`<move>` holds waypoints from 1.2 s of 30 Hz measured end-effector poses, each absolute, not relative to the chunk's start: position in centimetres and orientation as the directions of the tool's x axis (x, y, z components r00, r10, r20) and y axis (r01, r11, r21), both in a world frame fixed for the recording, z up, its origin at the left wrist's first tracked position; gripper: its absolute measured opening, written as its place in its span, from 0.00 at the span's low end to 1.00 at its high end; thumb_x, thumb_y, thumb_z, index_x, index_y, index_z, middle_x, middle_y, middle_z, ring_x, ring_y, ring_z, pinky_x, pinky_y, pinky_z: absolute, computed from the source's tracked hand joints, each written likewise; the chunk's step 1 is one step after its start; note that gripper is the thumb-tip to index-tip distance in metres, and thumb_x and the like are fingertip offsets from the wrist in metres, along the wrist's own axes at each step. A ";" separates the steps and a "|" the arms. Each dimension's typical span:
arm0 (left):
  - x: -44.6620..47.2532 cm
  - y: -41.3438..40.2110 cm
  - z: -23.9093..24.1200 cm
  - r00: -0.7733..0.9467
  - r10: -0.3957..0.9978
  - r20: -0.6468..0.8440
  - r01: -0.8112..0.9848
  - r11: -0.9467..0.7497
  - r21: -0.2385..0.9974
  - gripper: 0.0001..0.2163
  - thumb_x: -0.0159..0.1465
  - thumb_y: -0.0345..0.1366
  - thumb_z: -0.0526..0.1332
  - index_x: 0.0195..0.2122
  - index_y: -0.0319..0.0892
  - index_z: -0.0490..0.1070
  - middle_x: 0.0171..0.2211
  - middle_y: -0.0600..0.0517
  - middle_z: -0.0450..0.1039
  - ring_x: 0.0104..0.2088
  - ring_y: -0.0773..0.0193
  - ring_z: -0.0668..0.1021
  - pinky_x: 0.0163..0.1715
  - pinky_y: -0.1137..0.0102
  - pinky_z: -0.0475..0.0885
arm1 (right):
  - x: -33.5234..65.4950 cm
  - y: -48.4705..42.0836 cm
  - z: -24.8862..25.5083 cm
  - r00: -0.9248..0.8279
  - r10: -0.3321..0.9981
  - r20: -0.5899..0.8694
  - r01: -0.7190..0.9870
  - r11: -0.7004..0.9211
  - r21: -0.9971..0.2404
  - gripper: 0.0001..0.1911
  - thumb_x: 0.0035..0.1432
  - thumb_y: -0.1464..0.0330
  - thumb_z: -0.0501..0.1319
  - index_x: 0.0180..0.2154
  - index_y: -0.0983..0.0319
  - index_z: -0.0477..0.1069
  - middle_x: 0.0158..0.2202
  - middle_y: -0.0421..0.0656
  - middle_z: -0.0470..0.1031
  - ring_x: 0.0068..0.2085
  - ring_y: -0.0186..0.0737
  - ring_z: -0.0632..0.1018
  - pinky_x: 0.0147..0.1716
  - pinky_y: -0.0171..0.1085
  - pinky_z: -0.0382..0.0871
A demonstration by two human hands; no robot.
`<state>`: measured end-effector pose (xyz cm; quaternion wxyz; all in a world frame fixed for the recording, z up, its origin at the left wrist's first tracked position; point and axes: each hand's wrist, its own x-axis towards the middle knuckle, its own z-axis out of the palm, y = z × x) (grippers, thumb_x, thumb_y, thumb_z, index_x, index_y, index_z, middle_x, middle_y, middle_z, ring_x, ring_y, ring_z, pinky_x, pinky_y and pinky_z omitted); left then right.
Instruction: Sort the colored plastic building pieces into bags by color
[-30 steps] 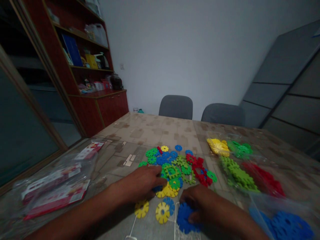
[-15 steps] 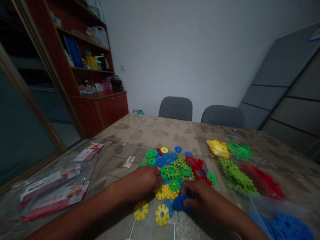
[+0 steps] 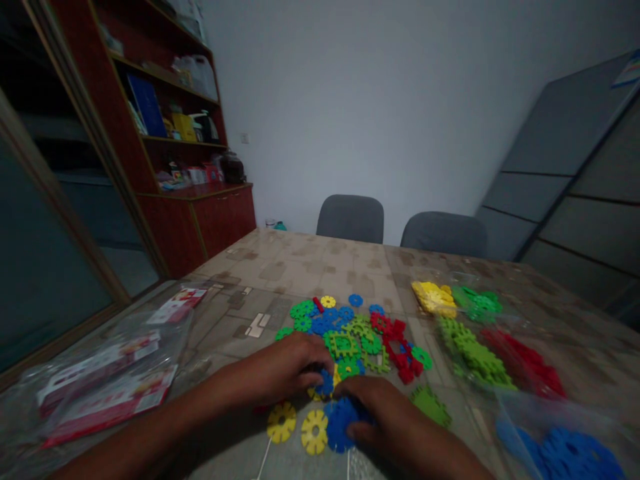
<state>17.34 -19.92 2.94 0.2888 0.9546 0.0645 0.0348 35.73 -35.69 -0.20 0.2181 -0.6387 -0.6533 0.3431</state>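
Note:
A heap of flat plastic gear-shaped pieces (image 3: 358, 331) in blue, green, yellow and red lies on the patterned table (image 3: 310, 267). My left hand (image 3: 285, 370) rests at the heap's near edge, its fingertips pinching a small blue piece (image 3: 326, 385). My right hand (image 3: 381, 413) lies just right of it, fingers curled over a larger blue gear piece (image 3: 339, 420). Two yellow gears (image 3: 281, 421) (image 3: 314, 431) lie on the table just in front of my hands. A green piece (image 3: 430, 404) lies right of my right hand.
Clear bags of sorted pieces sit at the right: yellow (image 3: 433, 297), green (image 3: 473, 353), red (image 3: 525, 367), blue (image 3: 565, 453). A plastic bag with printed cards (image 3: 107, 373) lies at the left. Two grey chairs (image 3: 350, 217) stand behind the table, a red cabinet (image 3: 200, 213) far left.
My right hand has moved left with the blue gear, closing on my left hand. My left fingers now pinch a small blue piece. A green piece now shows right of my hand.

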 end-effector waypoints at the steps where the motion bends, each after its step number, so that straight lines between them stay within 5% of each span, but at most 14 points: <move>1: 17.3 -19.9 3.0 0.991 0.133 0.013 0.104 -0.824 0.557 0.07 0.63 0.23 0.65 0.38 0.42 0.76 0.36 0.53 0.77 0.39 0.62 0.77 0.42 0.73 0.67 | 35.6 -35.8 -0.1 -0.101 0.982 -0.161 0.687 -0.048 -0.725 0.28 0.53 0.73 0.66 0.57 0.55 0.72 0.56 0.46 0.75 0.55 0.49 0.74 0.56 0.44 0.62; 7: 17.2 -19.9 3.2 0.986 0.164 -0.044 0.160 -0.815 0.557 0.07 0.62 0.23 0.65 0.35 0.41 0.75 0.35 0.54 0.75 0.38 0.62 0.77 0.41 0.73 0.67 | 34.7 -35.8 1.3 -0.099 0.956 -0.275 0.709 -0.126 -0.694 0.30 0.51 0.75 0.67 0.57 0.55 0.72 0.57 0.47 0.72 0.57 0.49 0.72 0.57 0.43 0.60; 13: 17.0 -19.8 2.8 0.973 0.223 -0.056 0.217 -0.808 0.548 0.06 0.62 0.26 0.62 0.37 0.43 0.73 0.37 0.54 0.75 0.38 0.62 0.76 0.39 0.72 0.66 | 34.9 -35.9 0.4 -0.046 0.966 -0.254 0.667 -0.160 -0.727 0.26 0.45 0.74 0.67 0.49 0.57 0.71 0.51 0.43 0.74 0.50 0.46 0.73 0.48 0.39 0.64; 19: 17.2 -20.4 3.1 0.956 0.291 -0.042 0.257 -0.758 0.600 0.06 0.59 0.26 0.62 0.35 0.42 0.72 0.32 0.55 0.73 0.33 0.64 0.73 0.32 0.73 0.64 | 35.2 -34.6 -0.2 0.080 0.992 -0.100 0.605 -0.128 -0.786 0.17 0.45 0.77 0.64 0.40 0.59 0.72 0.39 0.41 0.77 0.41 0.43 0.74 0.40 0.38 0.63; 28: 17.3 -20.0 3.3 0.923 0.383 -0.029 0.252 -0.548 0.798 0.04 0.58 0.30 0.64 0.30 0.41 0.68 0.23 0.60 0.65 0.24 0.68 0.68 0.24 0.75 0.59 | 35.2 -34.1 -0.7 0.098 0.995 0.011 0.483 -0.038 -0.875 0.13 0.47 0.75 0.63 0.38 0.60 0.75 0.36 0.40 0.77 0.38 0.41 0.73 0.37 0.36 0.61; 36: 18.0 -21.5 2.2 0.909 0.403 -0.110 0.337 -0.550 0.764 0.08 0.53 0.24 0.67 0.30 0.41 0.69 0.25 0.60 0.67 0.28 0.67 0.70 0.26 0.75 0.58 | 34.8 -33.9 -0.9 -0.079 0.996 -0.029 0.268 -0.007 -0.963 0.15 0.46 0.71 0.65 0.39 0.61 0.77 0.39 0.41 0.79 0.40 0.43 0.75 0.40 0.37 0.64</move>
